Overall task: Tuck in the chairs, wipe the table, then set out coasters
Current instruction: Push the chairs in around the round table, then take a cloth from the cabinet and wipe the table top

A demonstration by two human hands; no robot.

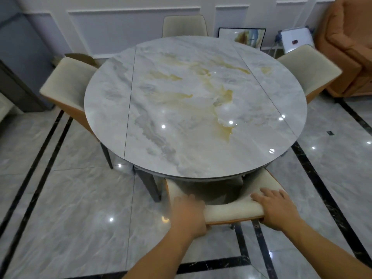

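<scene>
The near chair [231, 212] is held by its backrest, with the grip of the left hand [189, 214] and of the right hand [275, 210] clamped over the top edge. Its seat is set under the round marble surface [191, 97]. A left chair [66, 81], far chair [184, 26] and right chair [308, 71] are seen around it.

We saw a fairly bright, evenly lit room with the light coming from overhead. Small white lamp reflections dotted the glossy worktop [181, 93] and the polished floor [80, 208]. A soft shadow lay under the worktop's near edge, across the seat of the near chair [231, 210]. Motion blur smeared the left chair [64, 81] and the left grip [188, 214]. Toward the edges the wide lens bowed the wall panels [130, 27] and the floor's dark stripes.
</scene>
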